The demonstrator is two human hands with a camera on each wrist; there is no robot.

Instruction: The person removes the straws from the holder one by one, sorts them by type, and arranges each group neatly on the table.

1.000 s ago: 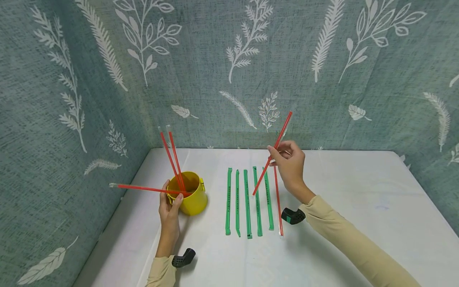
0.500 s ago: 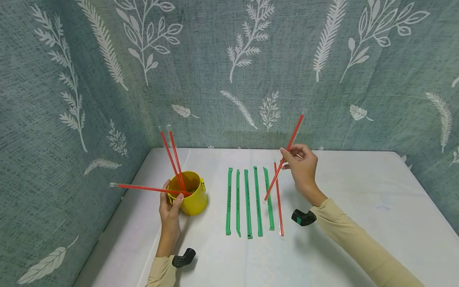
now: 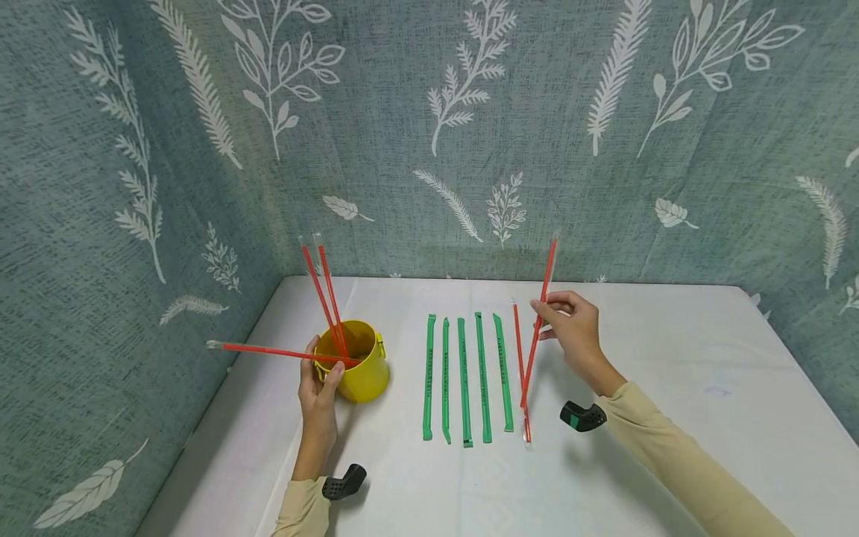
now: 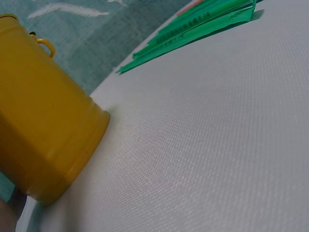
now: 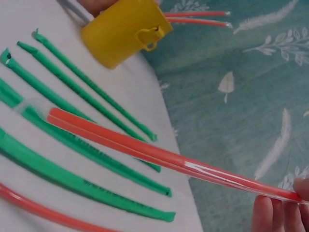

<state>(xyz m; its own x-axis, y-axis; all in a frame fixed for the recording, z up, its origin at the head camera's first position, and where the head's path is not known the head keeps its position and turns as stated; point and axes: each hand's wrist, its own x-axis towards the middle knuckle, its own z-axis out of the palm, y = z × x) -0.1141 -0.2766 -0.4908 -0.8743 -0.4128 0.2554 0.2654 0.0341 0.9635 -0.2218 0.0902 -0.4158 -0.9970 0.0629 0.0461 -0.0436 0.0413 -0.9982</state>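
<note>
1. While the right hand [image 3: 570, 324] pinches the held red straw [image 3: 530, 367] between thumb and fingers, that straw's lower end overlaps the lying red straw [image 3: 518, 339], which sits at three o'clock of the green straws [image 3: 464, 380]; a low sweep toward nine o'clock would probably drag the row askew.
2. The left hand [image 3: 318, 403] curls round the seven-o'clock side of the yellow pail [image 3: 365, 380]; if that grip slackened, a knock on the rim could tip or slide it.
3. The sideways red straw [image 3: 268, 351] rests across the pail's rim, most of its length sticking out toward nine o'clock; so lopsided, it looks the likeliest to drop out.
4. Farther off, two leaning straws [image 3: 332, 297] rise from the pail toward eleven o'clock; a jolt might swing them round the rim.
5. Whether the held straw's lower tip touches the lying one is unclear; its clear wrapper blurs where it ends; in the right wrist view the lying straw is cut off at seven o'clock.
6. The print on the green sleeves is too small to read; the left wrist view crops the pail at nine o'clock and shows little of the left hand; the leaning straws' lower ends are lost inside the pail.
</note>
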